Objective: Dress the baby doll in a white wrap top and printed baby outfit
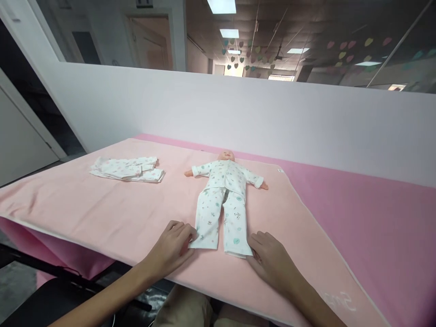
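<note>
A baby doll [226, 156] lies on its back with its arms spread, its head toward the wall. It wears a white printed long-sleeved top [227, 175] and matching pants [235, 218], whose legs lie flat toward me. My left hand [177, 243] pinches the outer corner of the left pant cuff. On the other side, my right hand [267, 256] has its fingers closed at the outer corner of the right cuff. The doll's feet do not show; the pant legs cover them.
Folded white printed baby clothes [126, 169] lie to the left on the peach blanket [163, 200]. Under the blanket is a pink cover [368, 213]. A white wall [245, 113] with glass above it stands behind the table. A black chair [51, 299] is at lower left.
</note>
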A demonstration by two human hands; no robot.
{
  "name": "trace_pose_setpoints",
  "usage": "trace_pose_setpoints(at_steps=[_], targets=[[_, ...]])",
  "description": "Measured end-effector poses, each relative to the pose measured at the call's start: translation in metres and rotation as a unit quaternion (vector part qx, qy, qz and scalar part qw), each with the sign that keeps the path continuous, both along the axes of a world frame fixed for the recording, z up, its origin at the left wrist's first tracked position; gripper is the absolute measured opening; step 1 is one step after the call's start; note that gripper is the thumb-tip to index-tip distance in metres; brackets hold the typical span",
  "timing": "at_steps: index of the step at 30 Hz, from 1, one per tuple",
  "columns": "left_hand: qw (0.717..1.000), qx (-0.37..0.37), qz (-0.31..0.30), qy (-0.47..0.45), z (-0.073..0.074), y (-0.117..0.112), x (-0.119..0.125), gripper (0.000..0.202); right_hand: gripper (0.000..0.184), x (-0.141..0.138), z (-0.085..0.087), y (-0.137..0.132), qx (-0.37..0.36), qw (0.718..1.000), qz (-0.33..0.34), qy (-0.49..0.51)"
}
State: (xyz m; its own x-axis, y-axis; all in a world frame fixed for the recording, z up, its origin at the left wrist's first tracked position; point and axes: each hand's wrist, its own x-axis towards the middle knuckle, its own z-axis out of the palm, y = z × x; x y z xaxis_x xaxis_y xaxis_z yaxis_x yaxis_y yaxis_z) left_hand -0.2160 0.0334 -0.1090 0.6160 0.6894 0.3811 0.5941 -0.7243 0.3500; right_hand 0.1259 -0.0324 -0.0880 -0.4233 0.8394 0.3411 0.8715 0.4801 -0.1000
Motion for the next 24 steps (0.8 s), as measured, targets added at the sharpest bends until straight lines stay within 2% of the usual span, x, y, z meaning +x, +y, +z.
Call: trace_pose_setpoints(at_steps=[3, 6, 9, 11, 13, 16, 20, 24], targets=[[1.0, 0.016, 0.009, 0.009, 0.0, -0.011, -0.006, 0.013, 0.025, -0.011, 0.005, -0.015, 0.051, 0.999, 0.011, 0.013], [0.998, 0.003, 0.049, 0.025, -0.002, -0.017, -0.004, 0.011, 0.023, -0.037, 0.006, -0.021, 0.077, 0.997, 0.008, 0.014], [0.995, -0.009, 0.089, 0.033, -0.004, -0.016, 0.001, 0.011, 0.02, -0.072, 0.0, -0.013, 0.069, 0.997, -0.014, -0.015], [0.995, -0.013, 0.098, 0.031, -0.006, -0.016, 0.003, 0.012, 0.024, -0.092, -0.006, -0.003, 0.065, 0.996, -0.043, -0.044], [0.995, -0.011, 0.101, 0.027, -0.007, -0.016, 0.003, 0.011, 0.019, -0.106, -0.011, 0.007, 0.068, 0.993, -0.058, -0.071], [0.995, -0.01, 0.101, 0.018, -0.006, -0.021, 0.0, 0.011, 0.004, -0.113, -0.011, 0.013, 0.085, 0.991, -0.03, -0.1], [0.995, -0.012, 0.094, 0.017, -0.002, -0.026, -0.001, 0.011, 0.002, -0.108, -0.003, 0.008, 0.121, 0.986, 0.01, -0.116], [0.997, -0.024, 0.063, 0.035, -0.002, -0.029, -0.002, 0.012, 0.003, -0.099, -0.001, 0.002, 0.113, 0.986, 0.041, -0.118]])
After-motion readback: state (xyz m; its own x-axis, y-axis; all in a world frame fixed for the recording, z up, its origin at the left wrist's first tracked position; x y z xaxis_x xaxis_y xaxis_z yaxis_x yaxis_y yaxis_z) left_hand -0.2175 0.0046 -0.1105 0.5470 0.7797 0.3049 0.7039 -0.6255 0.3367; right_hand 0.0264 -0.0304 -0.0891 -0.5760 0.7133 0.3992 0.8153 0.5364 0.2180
